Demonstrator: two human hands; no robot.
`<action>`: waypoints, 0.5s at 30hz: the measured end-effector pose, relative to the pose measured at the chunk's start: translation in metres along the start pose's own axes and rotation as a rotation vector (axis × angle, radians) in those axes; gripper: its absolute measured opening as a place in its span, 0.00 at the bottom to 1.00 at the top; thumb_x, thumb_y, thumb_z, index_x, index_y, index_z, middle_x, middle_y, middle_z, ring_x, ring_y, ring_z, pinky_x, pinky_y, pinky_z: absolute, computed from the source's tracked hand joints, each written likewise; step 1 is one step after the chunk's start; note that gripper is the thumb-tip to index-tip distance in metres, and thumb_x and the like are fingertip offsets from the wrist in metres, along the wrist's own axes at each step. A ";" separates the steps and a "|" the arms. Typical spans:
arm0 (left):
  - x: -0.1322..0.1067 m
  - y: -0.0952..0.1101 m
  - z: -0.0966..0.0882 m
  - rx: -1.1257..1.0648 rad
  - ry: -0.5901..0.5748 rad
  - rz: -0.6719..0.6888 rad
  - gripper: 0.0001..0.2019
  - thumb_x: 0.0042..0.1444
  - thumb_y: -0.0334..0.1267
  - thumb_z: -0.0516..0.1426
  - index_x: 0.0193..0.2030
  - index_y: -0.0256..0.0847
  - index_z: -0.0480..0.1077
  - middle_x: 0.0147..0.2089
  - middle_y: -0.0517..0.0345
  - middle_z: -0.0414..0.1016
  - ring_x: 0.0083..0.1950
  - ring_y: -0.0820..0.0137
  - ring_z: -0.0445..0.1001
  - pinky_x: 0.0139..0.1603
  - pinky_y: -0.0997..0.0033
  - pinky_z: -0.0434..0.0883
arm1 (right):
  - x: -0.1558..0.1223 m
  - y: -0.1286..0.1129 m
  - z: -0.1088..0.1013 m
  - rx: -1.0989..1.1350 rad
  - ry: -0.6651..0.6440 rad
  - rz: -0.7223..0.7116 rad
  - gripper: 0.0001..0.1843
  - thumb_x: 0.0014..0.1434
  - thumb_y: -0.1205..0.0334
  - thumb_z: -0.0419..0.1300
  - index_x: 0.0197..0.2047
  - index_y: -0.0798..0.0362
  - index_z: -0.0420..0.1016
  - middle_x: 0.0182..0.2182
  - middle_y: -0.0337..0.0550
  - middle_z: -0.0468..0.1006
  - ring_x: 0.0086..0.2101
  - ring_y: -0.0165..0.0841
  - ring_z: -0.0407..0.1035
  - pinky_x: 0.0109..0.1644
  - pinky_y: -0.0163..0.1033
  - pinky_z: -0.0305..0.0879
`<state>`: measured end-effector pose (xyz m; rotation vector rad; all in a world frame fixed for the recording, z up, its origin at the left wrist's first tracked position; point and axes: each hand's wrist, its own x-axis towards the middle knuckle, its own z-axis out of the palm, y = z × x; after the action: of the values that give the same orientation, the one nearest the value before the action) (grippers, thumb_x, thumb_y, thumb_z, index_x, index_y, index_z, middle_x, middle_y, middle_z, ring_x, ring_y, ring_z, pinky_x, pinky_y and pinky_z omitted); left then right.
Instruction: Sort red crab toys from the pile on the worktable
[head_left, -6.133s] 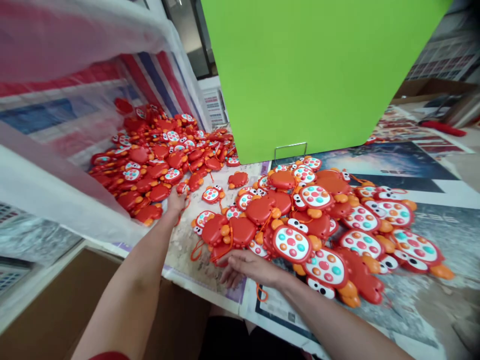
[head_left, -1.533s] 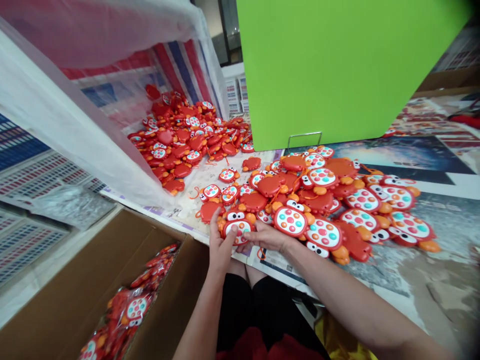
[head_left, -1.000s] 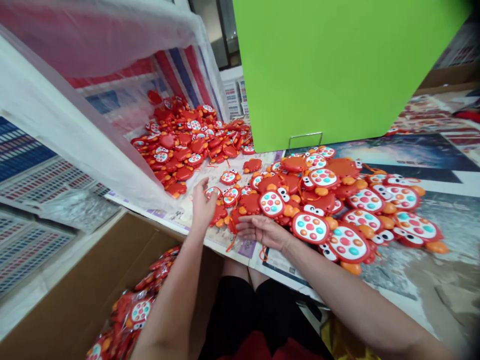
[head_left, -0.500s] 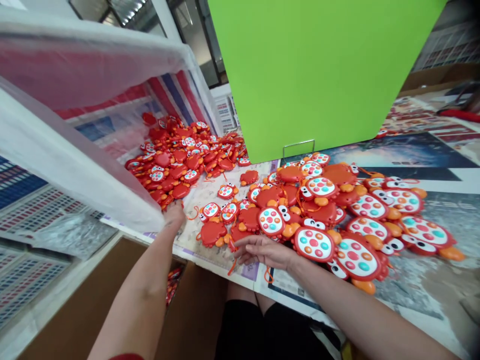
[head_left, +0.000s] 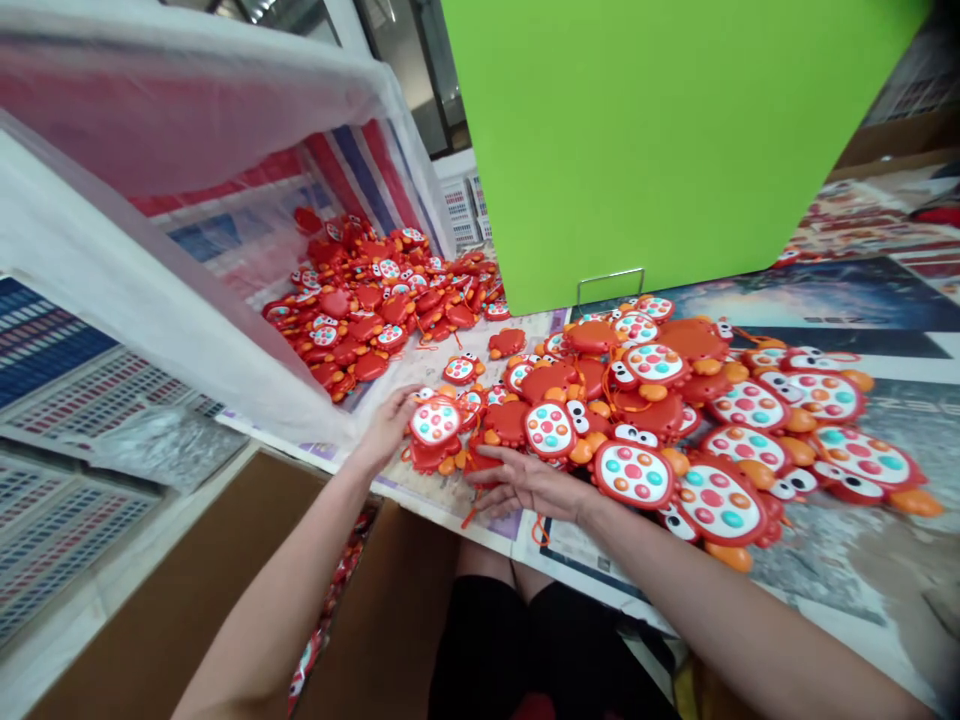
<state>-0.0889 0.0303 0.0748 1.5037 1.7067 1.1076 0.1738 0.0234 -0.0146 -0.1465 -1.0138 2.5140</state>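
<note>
Red and orange crab-shaped toys with coloured buttons lie heaped on the table (head_left: pixel 840 560). My left hand (head_left: pixel 390 425) grips one crab toy (head_left: pixel 435 422), white button face up, at the near left edge of the heap. My right hand (head_left: pixel 525 482) rests flat and open on the table just right of it, fingertips touching a red crab shell (head_left: pixel 484 462) and an orange cord. A larger heap of crab toys (head_left: pixel 675 420) spreads to the right.
A plastic-lined woven sack (head_left: pixel 150 280) lies open at the left with many crab toys (head_left: pixel 360 300) spilling out. A green board (head_left: pixel 660 130) stands behind the heap. A cardboard box (head_left: pixel 187 590) sits below the table edge at lower left.
My left hand came back from the mouth of the sack toward my right hand and now holds a crab toy. My right hand stayed nearly still.
</note>
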 end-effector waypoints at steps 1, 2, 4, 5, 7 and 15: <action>-0.013 0.005 0.013 -0.093 -0.074 0.019 0.24 0.57 0.50 0.57 0.56 0.37 0.70 0.49 0.48 0.77 0.46 0.62 0.76 0.44 0.63 0.75 | 0.000 0.001 0.000 -0.001 0.004 -0.009 0.41 0.55 0.50 0.68 0.66 0.48 0.55 0.55 0.56 0.74 0.43 0.38 0.78 0.47 0.44 0.73; -0.025 0.009 0.027 -0.149 -0.134 0.020 0.23 0.55 0.50 0.59 0.54 0.38 0.71 0.48 0.49 0.78 0.45 0.62 0.77 0.44 0.63 0.75 | 0.001 0.002 0.001 -0.007 0.012 -0.014 0.39 0.55 0.49 0.68 0.65 0.50 0.58 0.51 0.55 0.77 0.41 0.38 0.78 0.44 0.43 0.74; -0.043 0.013 0.050 -0.252 -0.221 -0.009 0.23 0.52 0.50 0.63 0.51 0.39 0.73 0.47 0.50 0.79 0.45 0.62 0.77 0.44 0.63 0.75 | 0.002 0.005 0.001 -0.037 0.053 -0.025 0.34 0.55 0.48 0.68 0.59 0.54 0.64 0.40 0.51 0.81 0.34 0.36 0.79 0.37 0.39 0.75; -0.049 0.012 0.060 -0.304 -0.233 -0.027 0.23 0.51 0.50 0.64 0.50 0.40 0.73 0.46 0.50 0.79 0.45 0.61 0.78 0.44 0.63 0.76 | 0.003 0.007 0.001 -0.056 0.079 -0.034 0.31 0.55 0.48 0.68 0.55 0.57 0.67 0.36 0.49 0.81 0.30 0.34 0.78 0.34 0.37 0.75; -0.057 0.009 0.073 -0.396 -0.206 -0.061 0.23 0.50 0.51 0.65 0.48 0.39 0.73 0.46 0.49 0.79 0.44 0.61 0.78 0.43 0.63 0.76 | 0.004 0.009 0.002 -0.088 0.128 -0.051 0.28 0.54 0.49 0.69 0.50 0.59 0.70 0.32 0.46 0.81 0.27 0.32 0.77 0.31 0.35 0.75; -0.071 0.008 0.068 -0.383 -0.232 -0.012 0.47 0.44 0.47 0.69 0.69 0.45 0.54 0.54 0.46 0.73 0.45 0.61 0.78 0.44 0.63 0.77 | 0.006 0.008 0.001 -0.048 0.199 -0.090 0.26 0.56 0.48 0.67 0.50 0.57 0.68 0.35 0.48 0.81 0.30 0.33 0.78 0.32 0.37 0.77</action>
<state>-0.0135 -0.0260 0.0437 1.3184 1.2615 1.1291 0.1658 0.0203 -0.0189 -0.3495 -0.9779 2.3411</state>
